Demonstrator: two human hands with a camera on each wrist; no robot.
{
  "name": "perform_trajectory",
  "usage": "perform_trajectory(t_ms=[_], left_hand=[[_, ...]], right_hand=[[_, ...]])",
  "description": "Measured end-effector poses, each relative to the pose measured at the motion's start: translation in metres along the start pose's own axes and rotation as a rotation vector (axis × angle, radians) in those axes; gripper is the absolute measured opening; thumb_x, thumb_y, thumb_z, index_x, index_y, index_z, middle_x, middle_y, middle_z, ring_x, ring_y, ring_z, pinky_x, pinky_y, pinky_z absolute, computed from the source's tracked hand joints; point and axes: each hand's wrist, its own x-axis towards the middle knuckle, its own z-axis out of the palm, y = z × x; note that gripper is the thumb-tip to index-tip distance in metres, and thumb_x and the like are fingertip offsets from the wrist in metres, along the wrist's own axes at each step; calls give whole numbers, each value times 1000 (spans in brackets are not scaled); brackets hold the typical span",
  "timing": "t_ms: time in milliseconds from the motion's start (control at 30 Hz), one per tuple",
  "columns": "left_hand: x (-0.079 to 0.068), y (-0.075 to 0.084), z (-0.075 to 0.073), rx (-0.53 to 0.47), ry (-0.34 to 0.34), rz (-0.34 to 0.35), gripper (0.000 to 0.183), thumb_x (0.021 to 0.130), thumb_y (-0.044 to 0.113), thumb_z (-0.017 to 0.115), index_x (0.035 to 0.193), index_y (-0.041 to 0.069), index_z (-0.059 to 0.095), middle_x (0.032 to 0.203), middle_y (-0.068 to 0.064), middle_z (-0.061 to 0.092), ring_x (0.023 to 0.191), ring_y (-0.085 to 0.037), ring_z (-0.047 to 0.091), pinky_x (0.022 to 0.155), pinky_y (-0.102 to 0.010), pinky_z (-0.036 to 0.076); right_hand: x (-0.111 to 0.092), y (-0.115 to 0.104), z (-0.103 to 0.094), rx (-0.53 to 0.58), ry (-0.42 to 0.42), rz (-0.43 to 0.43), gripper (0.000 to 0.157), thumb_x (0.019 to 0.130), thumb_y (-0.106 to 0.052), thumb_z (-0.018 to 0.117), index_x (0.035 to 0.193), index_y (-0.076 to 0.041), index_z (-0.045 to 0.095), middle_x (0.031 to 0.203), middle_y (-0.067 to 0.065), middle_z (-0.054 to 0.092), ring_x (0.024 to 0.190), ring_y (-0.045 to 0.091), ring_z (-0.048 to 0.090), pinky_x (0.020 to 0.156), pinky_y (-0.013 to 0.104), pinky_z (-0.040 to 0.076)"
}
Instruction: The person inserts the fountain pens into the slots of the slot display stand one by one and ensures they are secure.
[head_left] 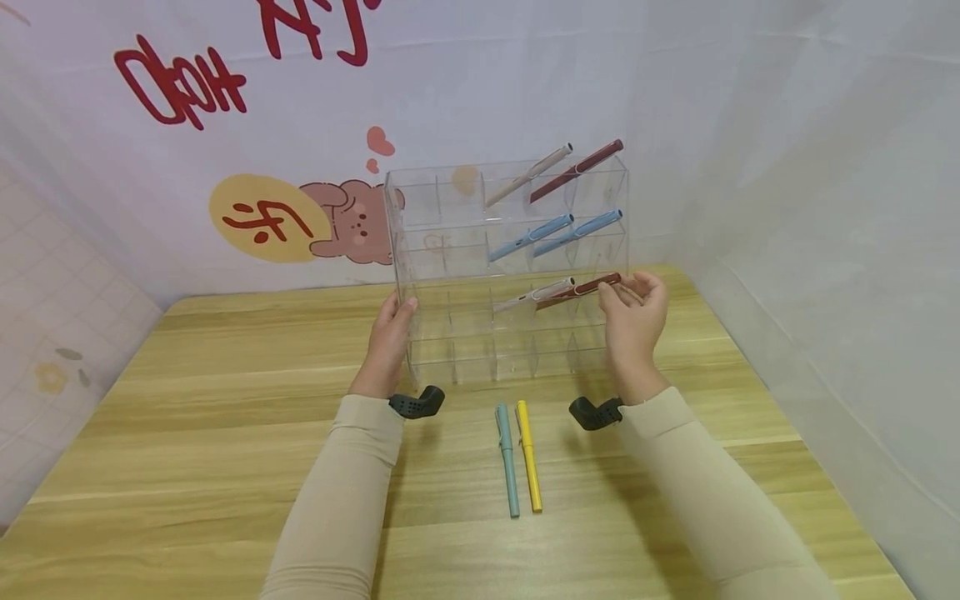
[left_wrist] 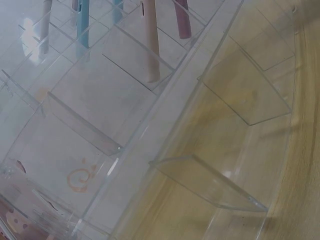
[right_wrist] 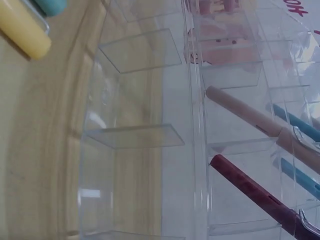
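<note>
A clear acrylic pen rack [head_left: 517, 336] with rows of compartments stands upright on the table. My left hand [head_left: 387, 342] grips its left side, thumb in front. At its right side, my right hand [head_left: 636, 321] pinches the upper end of a dark red pen [head_left: 577, 290], which leans in the third row beside a pale pen [head_left: 534, 294]. Two light blue pens, one nearer the middle [head_left: 529, 238] and another to its right [head_left: 579, 232], lean in the row above. The top row has a beige pen [head_left: 528, 175] and a dark red one. Neither hand shows in the wrist views.
In front of the rack, a teal pen [head_left: 507, 458] and a yellow pen [head_left: 529, 457] lie side by side on the wooden table [head_left: 225, 467]. A white printed cloth [head_left: 510, 75] hangs behind. Black wrist mounts [head_left: 595, 413] sit at both cuffs.
</note>
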Motion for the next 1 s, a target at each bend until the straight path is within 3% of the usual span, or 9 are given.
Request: perform_trajectory(t_ms=[167,467,733,1000], left_hand=[[1,0,0,-5,-3,10,56,102,46,39,153,29,24,158,-1,23,145,-24,18,115,-53,15],[1,-1,0,8,-5,14,57,102,46,39,154,28,23,158,-2,23,145,-25,18,115,-54,15],[-24,27,4,-5,-23,-22,54,105,34,37,155,20,21,159,-6,20,145,-26,15,116,-51,15],[-15,19,2,-30,-30,-1,53,105,33,38,154,20,23,159,-6,20,145,-25,15,116,-51,14]], right_hand=[[-11,0,-11,1,-1,87,49,89,-5,64,129,-11,35,114,0,40,93,12,55,84,26,50],[-35,14,-23,-142,-176,205,49,91,-4,59,133,-2,34,114,2,43,95,10,56,88,27,51],[-51,28,-25,-304,-341,232,48,90,-3,58,132,4,36,124,15,46,93,5,56,79,18,50],[-59,44,-20,-448,-455,204,42,88,-2,61,126,7,45,123,24,53,98,21,60,72,18,50]])
